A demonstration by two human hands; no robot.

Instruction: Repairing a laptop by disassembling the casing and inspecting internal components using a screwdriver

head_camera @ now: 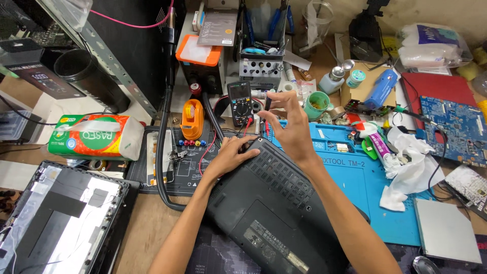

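Note:
A black laptop (274, 203) lies upside down in front of me, partly on the blue work mat (355, 177). My left hand (232, 155) rests on its far left corner, fingers pressed against the edge. My right hand (289, 124) is raised above the laptop's far edge and pinches a small dark part (268, 103) between thumb and fingertips. A black multimeter (240, 104) with red and black leads stands just behind the hands.
A tissue pack (96, 134) lies at the left and a laptop lid (61, 218) at the lower left. An orange tool (193, 119) and a thick black hose (162, 152) sit left of the multimeter. Crumpled tissues (406, 162), a blue circuit board (451, 127) and a silver drive (446, 231) lie on the right.

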